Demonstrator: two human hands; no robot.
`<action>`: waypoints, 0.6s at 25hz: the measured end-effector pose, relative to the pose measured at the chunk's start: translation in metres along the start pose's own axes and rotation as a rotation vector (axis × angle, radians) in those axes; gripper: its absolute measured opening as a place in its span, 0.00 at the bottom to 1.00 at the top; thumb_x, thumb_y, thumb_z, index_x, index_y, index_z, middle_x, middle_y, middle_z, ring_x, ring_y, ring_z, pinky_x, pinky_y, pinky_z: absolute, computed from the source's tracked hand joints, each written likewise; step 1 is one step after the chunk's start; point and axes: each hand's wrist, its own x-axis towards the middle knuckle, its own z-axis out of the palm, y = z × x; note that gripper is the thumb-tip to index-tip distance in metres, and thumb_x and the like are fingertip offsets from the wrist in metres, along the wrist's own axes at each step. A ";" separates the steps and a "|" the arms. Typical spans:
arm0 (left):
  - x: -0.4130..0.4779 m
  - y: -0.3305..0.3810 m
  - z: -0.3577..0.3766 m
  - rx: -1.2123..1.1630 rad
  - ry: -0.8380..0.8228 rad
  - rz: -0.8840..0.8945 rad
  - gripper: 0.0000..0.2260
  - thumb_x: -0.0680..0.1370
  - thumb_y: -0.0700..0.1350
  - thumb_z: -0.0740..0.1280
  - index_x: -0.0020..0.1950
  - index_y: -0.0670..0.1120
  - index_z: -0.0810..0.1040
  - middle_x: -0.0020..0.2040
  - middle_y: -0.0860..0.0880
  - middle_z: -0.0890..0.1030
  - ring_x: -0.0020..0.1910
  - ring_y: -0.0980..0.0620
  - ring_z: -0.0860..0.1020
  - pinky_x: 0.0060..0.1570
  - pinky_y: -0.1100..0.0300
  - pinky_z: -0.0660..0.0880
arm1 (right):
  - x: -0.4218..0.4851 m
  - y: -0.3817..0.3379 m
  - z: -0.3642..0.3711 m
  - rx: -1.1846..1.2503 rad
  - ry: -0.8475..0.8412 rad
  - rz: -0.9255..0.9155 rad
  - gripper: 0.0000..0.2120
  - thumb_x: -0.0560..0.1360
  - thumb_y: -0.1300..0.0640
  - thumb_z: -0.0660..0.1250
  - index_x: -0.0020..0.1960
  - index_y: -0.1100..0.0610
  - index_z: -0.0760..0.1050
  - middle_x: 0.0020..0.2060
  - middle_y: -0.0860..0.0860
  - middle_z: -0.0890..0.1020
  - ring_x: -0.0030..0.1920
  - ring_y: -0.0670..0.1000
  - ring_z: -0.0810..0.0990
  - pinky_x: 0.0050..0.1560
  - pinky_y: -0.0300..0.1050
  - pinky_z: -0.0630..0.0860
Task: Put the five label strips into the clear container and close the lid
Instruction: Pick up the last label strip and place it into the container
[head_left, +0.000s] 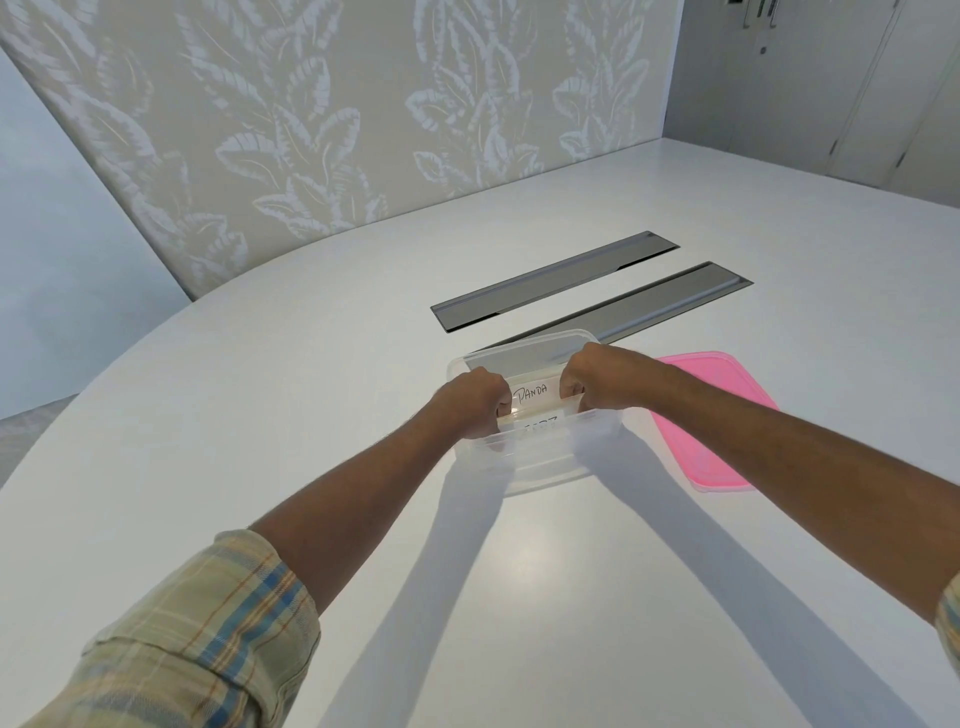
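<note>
I have both hands down inside the clear rectangular plastic container (535, 457), which sits on the white worktop (311, 415) just near of two grey metal cable hatches (556, 280). My left hand (475, 402) and right hand (592, 376) each grip one end of a white paper label strip marked "PANDA" (531, 396), fingers curled and pressed onto it, holding it stretched between them just below the rim. A second white strip with dark writing (537, 422) lies nearer me in the container, partly blurred by the wall.

What worries me: the strip looks about as long as the container's inside, so it could bow and spring up when I let go, then catch under the lid. Pulling my hands out fast could also drag a strip over the rim, or nudge the light container toward the flat pink plastic lid (711, 415) lying just to its right.

Counted: one container, one lid, two hatches, and only two strips I can make out. Whether the other three lie beneath them, I cannot tell.
</note>
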 end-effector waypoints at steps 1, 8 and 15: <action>0.001 0.000 0.000 0.006 -0.004 -0.001 0.14 0.72 0.42 0.78 0.58 0.48 0.85 0.55 0.47 0.84 0.56 0.45 0.80 0.51 0.52 0.82 | 0.001 0.000 0.000 -0.003 -0.001 -0.006 0.18 0.73 0.64 0.76 0.62 0.56 0.85 0.57 0.54 0.86 0.56 0.56 0.84 0.55 0.50 0.82; 0.003 0.001 0.002 0.039 -0.017 0.006 0.12 0.74 0.40 0.74 0.56 0.48 0.85 0.54 0.49 0.84 0.57 0.46 0.81 0.50 0.53 0.81 | 0.002 0.003 0.001 0.080 -0.004 -0.016 0.18 0.73 0.68 0.74 0.62 0.59 0.85 0.57 0.55 0.87 0.56 0.55 0.86 0.58 0.49 0.82; 0.000 0.025 -0.016 -0.150 0.202 0.011 0.12 0.76 0.54 0.75 0.58 0.53 0.85 0.52 0.55 0.86 0.58 0.52 0.80 0.52 0.56 0.76 | -0.027 0.021 -0.005 0.426 0.424 0.029 0.08 0.77 0.62 0.75 0.55 0.56 0.88 0.45 0.50 0.90 0.45 0.47 0.88 0.49 0.44 0.84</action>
